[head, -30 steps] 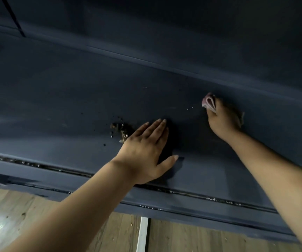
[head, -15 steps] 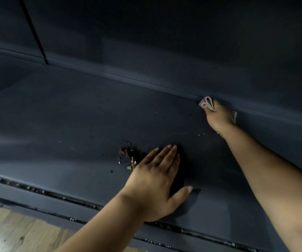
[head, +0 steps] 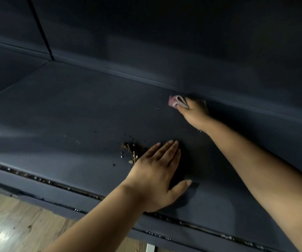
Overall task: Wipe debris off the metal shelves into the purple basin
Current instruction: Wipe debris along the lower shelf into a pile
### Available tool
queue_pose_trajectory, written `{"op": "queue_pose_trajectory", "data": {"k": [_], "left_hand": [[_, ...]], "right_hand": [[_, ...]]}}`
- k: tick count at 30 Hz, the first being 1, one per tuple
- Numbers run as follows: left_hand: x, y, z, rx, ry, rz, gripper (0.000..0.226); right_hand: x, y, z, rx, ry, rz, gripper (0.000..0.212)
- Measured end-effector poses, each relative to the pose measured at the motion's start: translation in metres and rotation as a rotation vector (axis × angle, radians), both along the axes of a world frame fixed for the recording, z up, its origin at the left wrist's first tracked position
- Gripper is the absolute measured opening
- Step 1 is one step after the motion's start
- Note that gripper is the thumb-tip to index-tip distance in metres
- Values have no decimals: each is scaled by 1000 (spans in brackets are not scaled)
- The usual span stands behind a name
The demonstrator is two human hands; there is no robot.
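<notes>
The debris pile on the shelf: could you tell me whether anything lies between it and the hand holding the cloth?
Yes. The left hand rests flat on the shelf beside the debris pile, between it and the right hand gripping the pink cloth at the back.

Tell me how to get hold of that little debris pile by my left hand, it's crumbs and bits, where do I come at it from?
Pinching probably won't work: the debris is loose crumbs lying flat on the shelf. Better to cup it from its far side, drawing it toward the front edge. Your left hand lies flat just right of it; your right hand grips the cloth at the back, which could sweep instead.
</notes>
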State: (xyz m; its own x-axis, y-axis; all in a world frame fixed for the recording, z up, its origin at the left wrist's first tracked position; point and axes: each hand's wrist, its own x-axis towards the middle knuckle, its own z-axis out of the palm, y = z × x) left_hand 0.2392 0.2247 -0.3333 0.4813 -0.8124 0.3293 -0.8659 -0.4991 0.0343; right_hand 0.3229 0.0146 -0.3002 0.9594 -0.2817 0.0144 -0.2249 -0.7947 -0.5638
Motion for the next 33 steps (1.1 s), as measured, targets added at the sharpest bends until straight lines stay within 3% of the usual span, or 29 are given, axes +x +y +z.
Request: {"op": "queue_pose_trajectory", "data": {"k": [7, 12, 18, 22, 29, 33], "left_hand": [[-13, 9, 15, -180, -63, -56, 60], [-19, 23, 20, -177, -113, -40, 58], [1, 92, 22, -61, -69, 130, 65], [24, 146, 10, 80, 36, 302, 75], [29, 152, -1, 44, 75, 342, 72], [29, 152, -1, 40, 88, 342, 75]], "right_hand": [[-66, 26, -13, 201, -23, 128, 33], [-97, 54, -10, 312, -86, 210, 35], [-126, 11, 20, 172, -221, -149, 30], [-148, -13, 6, -59, -58, -443, 30], [-122, 82, 6, -230, 11, -430, 31], [-100, 153, 5, -64, -32, -321, 29]]}}
